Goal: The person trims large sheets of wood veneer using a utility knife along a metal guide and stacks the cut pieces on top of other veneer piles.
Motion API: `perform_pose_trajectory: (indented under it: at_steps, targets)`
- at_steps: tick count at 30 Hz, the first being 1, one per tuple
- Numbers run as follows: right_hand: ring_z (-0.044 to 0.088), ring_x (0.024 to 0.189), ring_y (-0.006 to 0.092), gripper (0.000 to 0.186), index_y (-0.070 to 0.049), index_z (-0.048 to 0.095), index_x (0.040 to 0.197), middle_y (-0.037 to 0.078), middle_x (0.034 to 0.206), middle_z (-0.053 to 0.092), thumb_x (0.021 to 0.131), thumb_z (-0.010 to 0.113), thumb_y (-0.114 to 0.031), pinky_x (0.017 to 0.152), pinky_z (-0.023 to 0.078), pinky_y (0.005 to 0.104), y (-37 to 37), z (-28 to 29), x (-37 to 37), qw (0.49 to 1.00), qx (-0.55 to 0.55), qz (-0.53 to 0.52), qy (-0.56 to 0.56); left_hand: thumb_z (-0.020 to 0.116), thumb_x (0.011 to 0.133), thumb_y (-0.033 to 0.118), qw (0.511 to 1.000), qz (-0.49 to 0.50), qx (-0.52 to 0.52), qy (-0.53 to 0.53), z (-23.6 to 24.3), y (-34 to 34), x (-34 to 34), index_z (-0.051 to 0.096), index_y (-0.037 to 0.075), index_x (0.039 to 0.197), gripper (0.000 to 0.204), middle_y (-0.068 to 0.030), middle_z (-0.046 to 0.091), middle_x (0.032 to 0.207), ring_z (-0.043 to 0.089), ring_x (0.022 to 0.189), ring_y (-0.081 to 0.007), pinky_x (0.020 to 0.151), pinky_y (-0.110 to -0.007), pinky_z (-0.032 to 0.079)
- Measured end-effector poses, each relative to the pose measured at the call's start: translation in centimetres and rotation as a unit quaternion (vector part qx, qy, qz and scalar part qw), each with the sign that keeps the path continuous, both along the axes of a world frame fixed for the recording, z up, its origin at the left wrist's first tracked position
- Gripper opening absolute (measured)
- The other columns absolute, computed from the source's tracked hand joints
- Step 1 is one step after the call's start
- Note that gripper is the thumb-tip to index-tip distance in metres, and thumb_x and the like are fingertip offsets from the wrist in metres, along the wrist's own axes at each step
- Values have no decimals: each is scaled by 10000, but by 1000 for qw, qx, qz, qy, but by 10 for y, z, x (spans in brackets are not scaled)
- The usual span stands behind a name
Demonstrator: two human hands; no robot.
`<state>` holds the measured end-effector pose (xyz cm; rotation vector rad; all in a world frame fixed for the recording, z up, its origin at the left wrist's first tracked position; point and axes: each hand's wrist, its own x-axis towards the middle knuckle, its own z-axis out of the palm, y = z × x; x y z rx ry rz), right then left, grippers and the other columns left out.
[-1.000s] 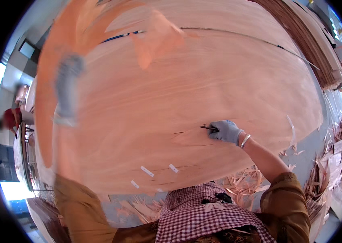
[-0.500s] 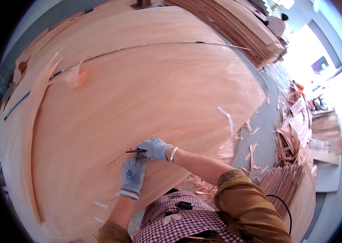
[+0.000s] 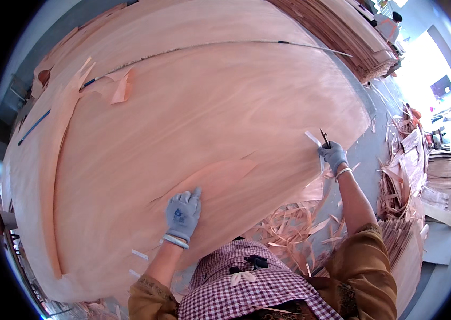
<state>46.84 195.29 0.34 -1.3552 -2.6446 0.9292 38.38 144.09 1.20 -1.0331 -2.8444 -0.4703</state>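
Observation:
My gloved left hand [image 3: 182,213] lies with fingers extended on a large pale pinkish veneer sheet [image 3: 220,101], over the lower end of an oval patch [image 3: 223,176] with fine cracks at its ends. At the sheet's right edge, my gloved right hand [image 3: 333,154] grips a small dark pointed tool [image 3: 323,137] beside a white tape strip [image 3: 312,138]; whether it touches the tape is unclear. A long thin rod [image 3: 193,48] crosses the far part of the sheet. Short white tape pieces [image 3: 139,254] sit near the lower left. A narrow veneer strip [image 3: 54,213] runs along the left.
A thick veneer stack [image 3: 343,37] is at the back right, with a person [image 3: 388,29] beyond it. Veneer scraps [image 3: 295,229] litter the grey floor, with heaps [image 3: 401,170] and another stack [image 3: 396,250] on the right. A blue rod [image 3: 33,128] lies at the left.
My left hand came down onto the sheet, beside the right. Since then my right hand has moved up and right to the edge with the tool, and my left hand has moved slightly up.

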Motion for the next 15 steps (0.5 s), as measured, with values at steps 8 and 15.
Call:
perform_pose_trajectory:
  at_steps: [8,15]
  targets:
    - [520,626,74,129,-24,635,952,-1,765,620,835,655,-77,563,399,214,-121,95,-16,875,-443,189,51,606,816,205,999,-1,-40,20,-5,-4,2,652,117,1098,299,-54,555,797,567,801,-250,691,-408,462]
    - [459,654,26,145,-38,632,982,-55,769,574,869,673,-118,587,378,177,-204,104,-36,827,-435,337,116,591,820,179,996,-47,-76,19,19,8,-7,664,98,1016,224,-50,599,863,586,816,-234,672,-412,464]
